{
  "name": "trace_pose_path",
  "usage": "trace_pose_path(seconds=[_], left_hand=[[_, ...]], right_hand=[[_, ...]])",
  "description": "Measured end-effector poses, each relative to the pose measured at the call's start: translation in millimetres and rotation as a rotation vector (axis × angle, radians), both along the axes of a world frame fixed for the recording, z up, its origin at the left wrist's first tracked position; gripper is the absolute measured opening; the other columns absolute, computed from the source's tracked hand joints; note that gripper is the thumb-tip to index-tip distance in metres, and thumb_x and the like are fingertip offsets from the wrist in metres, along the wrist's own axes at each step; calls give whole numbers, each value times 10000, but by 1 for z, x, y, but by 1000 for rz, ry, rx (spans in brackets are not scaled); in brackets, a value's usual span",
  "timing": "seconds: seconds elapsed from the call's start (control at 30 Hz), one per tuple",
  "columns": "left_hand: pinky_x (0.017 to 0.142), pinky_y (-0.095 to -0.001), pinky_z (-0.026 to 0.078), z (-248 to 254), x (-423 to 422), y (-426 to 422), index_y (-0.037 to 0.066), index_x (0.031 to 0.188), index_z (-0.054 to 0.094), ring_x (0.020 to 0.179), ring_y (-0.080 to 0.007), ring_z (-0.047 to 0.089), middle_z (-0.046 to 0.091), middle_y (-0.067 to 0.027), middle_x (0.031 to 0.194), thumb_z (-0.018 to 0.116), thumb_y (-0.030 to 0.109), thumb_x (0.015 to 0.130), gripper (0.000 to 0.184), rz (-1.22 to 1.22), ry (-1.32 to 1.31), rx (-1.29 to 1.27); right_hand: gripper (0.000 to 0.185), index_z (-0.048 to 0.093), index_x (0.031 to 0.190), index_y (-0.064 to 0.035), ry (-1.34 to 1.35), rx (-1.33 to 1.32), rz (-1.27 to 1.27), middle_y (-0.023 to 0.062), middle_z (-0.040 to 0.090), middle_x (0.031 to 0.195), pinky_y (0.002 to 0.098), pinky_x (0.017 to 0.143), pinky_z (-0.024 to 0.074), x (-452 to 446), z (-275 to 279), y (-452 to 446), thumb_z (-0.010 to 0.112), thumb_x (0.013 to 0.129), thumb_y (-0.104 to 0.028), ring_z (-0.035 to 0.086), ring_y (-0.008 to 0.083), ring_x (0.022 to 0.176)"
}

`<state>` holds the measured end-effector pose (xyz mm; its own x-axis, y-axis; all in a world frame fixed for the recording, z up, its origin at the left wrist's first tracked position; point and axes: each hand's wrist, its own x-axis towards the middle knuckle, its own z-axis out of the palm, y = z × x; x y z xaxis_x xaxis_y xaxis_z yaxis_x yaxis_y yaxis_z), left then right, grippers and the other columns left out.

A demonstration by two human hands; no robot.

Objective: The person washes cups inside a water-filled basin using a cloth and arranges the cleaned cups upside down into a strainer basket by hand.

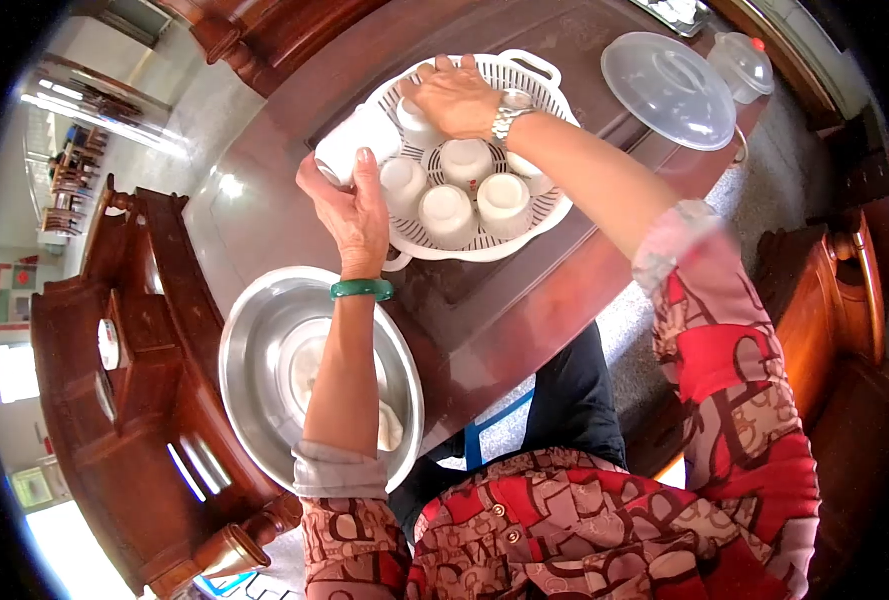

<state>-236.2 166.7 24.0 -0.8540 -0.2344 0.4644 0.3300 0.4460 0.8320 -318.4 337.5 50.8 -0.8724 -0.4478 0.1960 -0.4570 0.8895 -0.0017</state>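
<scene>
My left hand (pixel 350 205), with a green bangle at the wrist, grips a white cup (pixel 357 143) at the left rim of a white slotted basket (pixel 480 252). Inside the basket, several white cups stand upside down, among them one near the middle (pixel 467 162) and one at the front right (pixel 505 204). My right hand (pixel 457 100) reaches over the back of the basket with its fingers spread. It lies over or against another white cup (pixel 417 122), which it partly hides. Whether its fingers hold that cup is hard to see.
A metal basin (pixel 248 400) with a pale cloth (pixel 390 428) in it is below my left forearm. On the right of the dark table (pixel 365 350) are a translucent lid (pixel 655 85) and a clear lidded container (pixel 743 65). Carved wooden chairs surround the table.
</scene>
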Motion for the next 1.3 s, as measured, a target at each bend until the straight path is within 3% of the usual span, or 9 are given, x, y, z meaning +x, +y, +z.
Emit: trace_pose_path(seconds=[0.07,0.1,0.17,0.23,0.37,0.43,0.87,1.2,1.3], left_hand=[[737,-351,560,0,1,0,-114,1224,278,980,-245,531,366,-199,1173,600,276,883,610,-8,0,12],[738,-342,527,2,2,2,-95,1228,284,945,-243,542,390,-191,1136,597,285,884,601,-22,12,101],[739,-333,495,2,0,5,-76,1231,289,910,-240,552,414,-184,1099,593,294,884,592,-38,23,190],[719,-332,507,-1,-2,4,-85,1228,278,888,-227,569,365,-170,1144,579,286,895,582,-19,57,233],[733,-337,513,0,0,1,-90,1227,268,878,-231,579,332,-161,1159,575,293,896,591,-30,-5,248],[766,-351,550,0,-2,0,-98,1208,231,985,-252,548,411,-198,1165,584,291,891,613,-26,-14,253],[743,-337,553,1,-2,-2,-113,1222,243,969,-250,558,411,-204,1161,610,298,875,651,-74,-16,214],[801,-327,497,4,-7,-4,-40,1213,412,984,-227,551,518,-176,1107,757,232,742,644,-40,40,63],[825,-363,485,12,-6,1,-45,1207,428,951,-248,583,559,-155,1098,774,276,711,685,-61,-66,59]], right_hand=[[361,593,1098,-90,-44,-29,84,130,583,1050,465,805,379,14,13,2,570,738,-67,506,271,1059],[180,628,910,-49,-67,-88,150,138,611,890,450,776,390,19,15,2,591,757,-135,560,282,954],[144,613,820,-35,-120,-166,182,144,607,809,449,750,398,31,17,-2,595,768,-168,576,295,877],[326,570,667,-6,-138,-333,239,163,583,646,451,684,417,43,12,-10,615,803,-299,595,325,711],[474,571,694,7,-337,-241,181,164,616,715,456,707,411,54,12,-25,666,758,-453,606,308,794],[430,609,711,-15,-347,-223,176,142,639,736,464,723,405,57,4,-31,688,733,-437,617,296,795],[311,648,793,-29,-305,-289,257,127,664,801,420,686,484,55,-4,-30,754,594,-243,641,289,815],[283,633,716,-10,-263,-315,252,146,648,747,382,661,493,69,-3,-24,753,614,-245,638,303,767],[290,643,693,-20,-181,-370,210,143,648,730,495,753,438,75,-14,-22,760,624,-276,638,299,788]])
